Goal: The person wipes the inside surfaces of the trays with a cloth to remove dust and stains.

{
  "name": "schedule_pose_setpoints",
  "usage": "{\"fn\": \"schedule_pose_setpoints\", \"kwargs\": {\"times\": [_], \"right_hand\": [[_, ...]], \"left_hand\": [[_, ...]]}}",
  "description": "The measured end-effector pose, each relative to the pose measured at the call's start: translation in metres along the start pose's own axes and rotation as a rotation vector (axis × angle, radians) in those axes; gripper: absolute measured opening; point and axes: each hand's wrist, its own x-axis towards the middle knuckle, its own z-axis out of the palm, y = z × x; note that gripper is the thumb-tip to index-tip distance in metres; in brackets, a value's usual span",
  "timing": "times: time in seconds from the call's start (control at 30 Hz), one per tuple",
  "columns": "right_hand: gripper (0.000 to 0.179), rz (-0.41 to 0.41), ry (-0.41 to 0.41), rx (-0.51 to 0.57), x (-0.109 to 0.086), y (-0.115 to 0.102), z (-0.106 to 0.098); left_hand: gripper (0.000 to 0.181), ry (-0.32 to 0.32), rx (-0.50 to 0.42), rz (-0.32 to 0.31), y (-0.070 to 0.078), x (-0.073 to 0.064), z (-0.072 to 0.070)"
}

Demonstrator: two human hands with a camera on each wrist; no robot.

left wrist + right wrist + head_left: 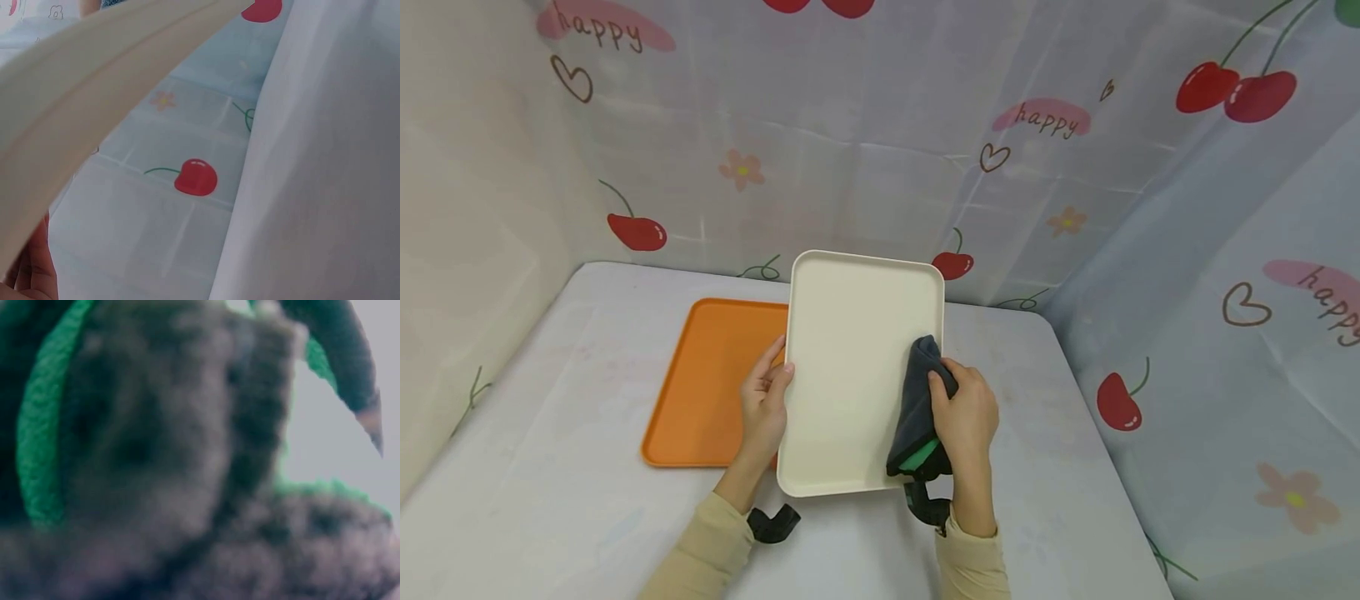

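A cream-white rectangular tray (850,350) is held up, its long sides running away from me, above the table. My left hand (763,410) grips its left edge, with the thumb at the rim. In the left wrist view the tray's edge (81,94) crosses the upper left, and part of the left hand (37,265) shows below it. A folded dark grey cloth (913,404) with a green patch lies against the tray's right side, pinched by my right hand (967,412). The cloth (150,425) fills most of the right wrist view, blurred.
An orange tray (718,383) lies flat on the white-covered table (1045,467), partly hidden behind the cream tray and left hand. Curtains (865,192) printed with cherries enclose the table at the back and sides. Black wrist-worn pieces (773,525) show near both sleeves.
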Motion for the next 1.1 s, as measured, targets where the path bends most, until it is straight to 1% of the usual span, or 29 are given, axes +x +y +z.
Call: {"fn": "schedule_pose_setpoints", "kwargs": {"times": [0.23, 0.63, 0.87, 1.1], "right_hand": [[0.032, -0.024, 0.012, 0.033, -0.004, -0.002, 0.003], [0.030, -0.106, 0.009, 0.070, -0.013, -0.011, 0.015], [0.028, -0.192, 0.005, 0.090, -0.019, -0.022, 0.023], [0.027, -0.250, -0.013, 0.110, -0.023, -0.037, 0.029]], "left_hand": [[0.043, 0.003, -0.016, -0.011, 0.000, 0.000, 0.000], [0.042, -0.004, -0.014, -0.008, 0.000, 0.000, 0.001], [0.042, 0.001, -0.011, -0.022, 0.000, 0.000, 0.001], [0.042, 0.001, 0.001, -0.024, 0.000, -0.001, 0.002]]}}
